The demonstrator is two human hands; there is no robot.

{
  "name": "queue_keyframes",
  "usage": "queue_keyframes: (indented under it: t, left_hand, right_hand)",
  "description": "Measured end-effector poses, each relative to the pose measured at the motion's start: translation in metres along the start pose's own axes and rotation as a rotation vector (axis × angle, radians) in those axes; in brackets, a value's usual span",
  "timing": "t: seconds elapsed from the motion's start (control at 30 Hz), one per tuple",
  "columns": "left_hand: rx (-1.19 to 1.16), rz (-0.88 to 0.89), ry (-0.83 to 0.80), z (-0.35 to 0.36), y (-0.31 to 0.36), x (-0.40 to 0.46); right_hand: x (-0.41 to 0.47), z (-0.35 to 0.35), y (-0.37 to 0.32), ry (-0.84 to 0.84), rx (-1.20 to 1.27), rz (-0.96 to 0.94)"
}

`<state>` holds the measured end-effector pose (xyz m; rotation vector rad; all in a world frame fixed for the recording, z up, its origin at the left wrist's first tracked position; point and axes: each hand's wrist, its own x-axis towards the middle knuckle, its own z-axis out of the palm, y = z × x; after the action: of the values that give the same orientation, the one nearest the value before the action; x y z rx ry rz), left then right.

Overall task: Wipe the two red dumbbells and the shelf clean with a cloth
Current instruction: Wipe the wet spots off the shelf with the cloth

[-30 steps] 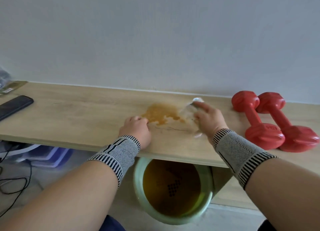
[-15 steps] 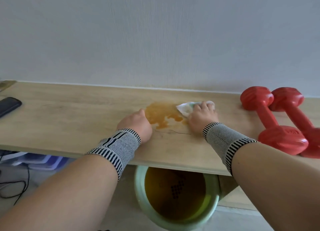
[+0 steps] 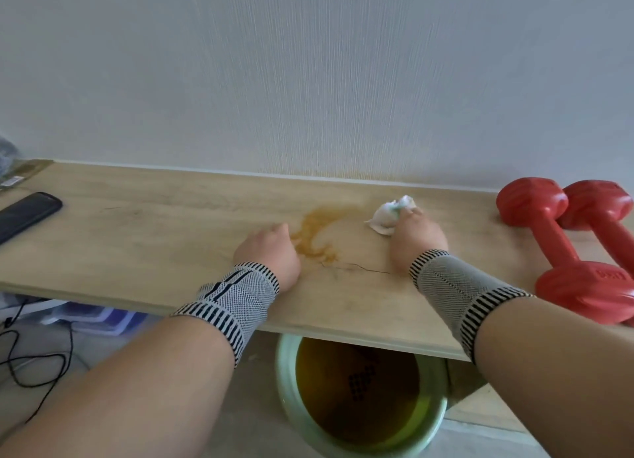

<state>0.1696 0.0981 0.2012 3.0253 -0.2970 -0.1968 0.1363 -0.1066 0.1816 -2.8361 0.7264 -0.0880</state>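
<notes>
The cloth point(image 3: 389, 216), white with a bit of green, is bunched on the shelf point(image 3: 154, 251) under the right hand point(image 3: 417, 239). That hand's fingers point(image 3: 410, 214) curl over the cloth's near side and press it to the wood; most of the cloth sticks out past the fingertips, toward the wall point(image 3: 308, 80).

Left of those fingers, apart from the cloth, an orange-brown stain point(image 3: 317, 232) spreads on the shelf. A thin dark line point(image 3: 356, 268) lies on the wood just nearer than the stain. The left hand point(image 3: 269, 255) rests on the shelf at the stain's left edge, fingers loosely curled and holding nothing.

Well right of the cloth fingers, two red dumbbells lie side by side on the shelf, touching at their far heads: one point(image 3: 552, 248) nearer the hand, the other point(image 3: 614, 224) beyond it at the frame edge.

Both wrists wear knit wristbands point(image 3: 233, 296). Far left of the fingers, a black phone point(image 3: 27, 214) lies on the shelf. Below the shelf's front edge stands a green bucket point(image 3: 284, 382).
</notes>
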Motion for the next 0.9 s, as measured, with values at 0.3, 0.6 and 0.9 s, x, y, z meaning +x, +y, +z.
queue_keyframes:
  t: [0.3, 0.6, 0.9]
  left_hand:
    - [-0.019, 0.017, 0.016, -0.002, -0.008, 0.003]
    - [-0.032, 0.025, 0.039, 0.001, -0.010, 0.004]
    - [-0.095, 0.010, 0.030, -0.004, -0.018, 0.009]
  right_hand:
    - [0.016, 0.016, -0.086, -0.221, 0.055, -0.465]
    - [0.026, -0.014, -0.047, 0.162, 0.425, -0.014]
    - [0.037, 0.035, -0.077, -0.112, -0.027, -0.383]
